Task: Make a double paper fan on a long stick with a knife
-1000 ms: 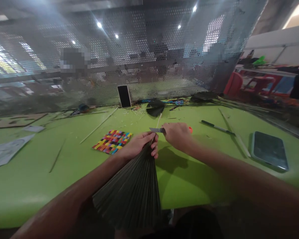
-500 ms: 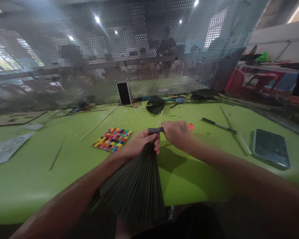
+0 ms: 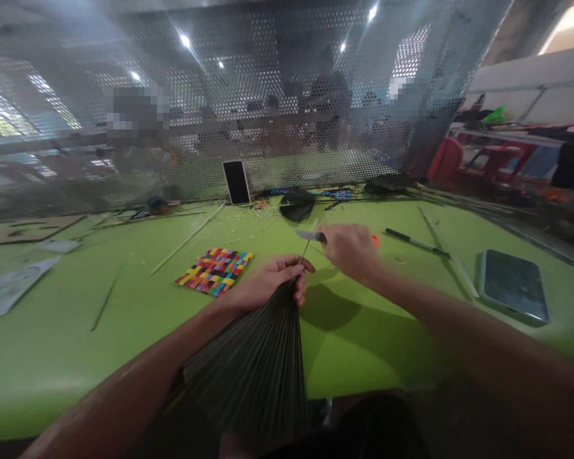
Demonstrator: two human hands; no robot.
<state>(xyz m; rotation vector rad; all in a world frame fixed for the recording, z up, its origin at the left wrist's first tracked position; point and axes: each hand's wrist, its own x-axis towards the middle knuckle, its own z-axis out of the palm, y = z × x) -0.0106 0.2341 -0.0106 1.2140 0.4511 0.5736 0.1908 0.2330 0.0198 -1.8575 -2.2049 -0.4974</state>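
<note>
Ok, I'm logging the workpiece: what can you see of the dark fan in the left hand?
The dark fan is pleated, grey-green, seemingly thin leaf strips. The left hand pinches its narrow end; it widens toward the person, overhanging the green table. Its pale stick juts past the fingers, near the knife.

The pleated fan (image 3: pixel 258 363) looks like matt dark paper; beside it, the surface (image 3: pixel 76 344) is smooth, glossy green; the blade (image 3: pixel 307 235) is shiny metal.

L hand (image 3: pixel 268 280) pinching pleated dark fan (image 3: pixel 253 370), R hand (image 3: pixel 351 252) gripping prob. a knife (image 3: pixel 309 235), green table (image 3: pixel 76 344)
</note>
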